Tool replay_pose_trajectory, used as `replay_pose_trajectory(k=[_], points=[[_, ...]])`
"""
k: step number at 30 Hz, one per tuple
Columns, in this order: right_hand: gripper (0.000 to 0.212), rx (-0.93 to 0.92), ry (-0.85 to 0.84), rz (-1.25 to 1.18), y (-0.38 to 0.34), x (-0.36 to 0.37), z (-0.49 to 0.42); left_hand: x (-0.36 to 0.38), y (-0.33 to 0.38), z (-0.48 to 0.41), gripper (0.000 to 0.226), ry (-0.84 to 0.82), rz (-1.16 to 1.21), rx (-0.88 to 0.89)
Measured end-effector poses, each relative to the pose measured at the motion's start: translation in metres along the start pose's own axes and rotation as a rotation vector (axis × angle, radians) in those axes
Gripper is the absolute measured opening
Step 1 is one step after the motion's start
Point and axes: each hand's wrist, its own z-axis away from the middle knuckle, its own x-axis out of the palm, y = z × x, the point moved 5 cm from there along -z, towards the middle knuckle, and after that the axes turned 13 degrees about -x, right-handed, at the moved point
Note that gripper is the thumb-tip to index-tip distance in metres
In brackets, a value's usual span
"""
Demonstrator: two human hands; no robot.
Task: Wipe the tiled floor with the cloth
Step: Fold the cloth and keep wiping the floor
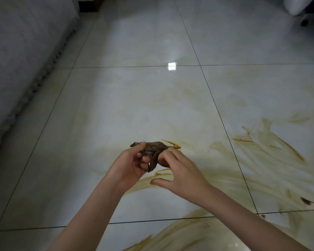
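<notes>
So both hands are out in front and the cloth (153,148) is sitting bunched up between them, a small, dark brown, crumpled wad that's looking pretty grubby. The left hand (132,163) is gripping its left end, thumb lying over the top and fingers curling in underneath, so that grip is closed on the fabric. The right hand (181,171) is holding the other end with its fingers curled into the folds while the thumb is sticking out to the side, away from the cloth. A flap is hanging down between the two hands. The wad seems to be held up off the tiled floor (134,105) rather than pressing on it, though I can't say that for sure from this angle. The floor itself is glossy pale tile with thin dark grout lines, and it's showing a bright square light reflection (172,66) further out. Yellowish-brown smears (261,151) are streaking across the tiles to the right and below the hands, with a darker blotch (305,201) near the right edge. A grey fabric-covered piece of furniture (16,60) is running along the left side, and a small black caster wheel (304,22) is peeking in at the top right.
</notes>
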Motion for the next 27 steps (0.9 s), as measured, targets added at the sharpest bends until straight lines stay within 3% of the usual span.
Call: replay_pose_trajectory(k=[5, 8, 10, 14, 19, 21, 24, 27], points=[[0.042, 0.071, 0.200, -0.107, 0.002, -0.004, -0.013, 0.004, 0.001, 0.007, 0.017, -0.026, 0.154, -0.023], [0.032, 0.071, 0.203, -0.163, 0.006, -0.007, -0.019, 0.003, 0.002, 0.011, 0.019, -0.016, 0.132, -0.017], [0.020, 0.083, 0.228, -0.226, 0.009, -0.011, -0.020, -0.001, 0.003, 0.013, 0.016, 0.010, 0.045, 0.003], [0.033, 0.239, 0.244, -0.438, 0.024, -0.021, -0.022, -0.012, 0.005, 0.016, 0.015, 0.081, -0.169, 0.083], [0.028, 0.265, 0.096, -0.652, 0.029, -0.033, -0.031, -0.026, 0.013, 0.022, 0.020, 0.483, -0.650, 0.255], [0.025, 0.251, 0.061, -0.732, 0.030, -0.043, -0.033, -0.021, 0.021, 0.027, 0.021, 0.546, -0.754, 0.407], [0.023, 0.191, -0.075, -0.779, 0.024, -0.057, -0.035, -0.001, 0.028, 0.031, 0.027, 0.353, -0.944, 0.592], [0.022, 0.166, -0.089, -0.839, 0.019, -0.071, -0.038, 0.023, 0.029, 0.031, 0.031, 0.095, -1.042, 0.601]])
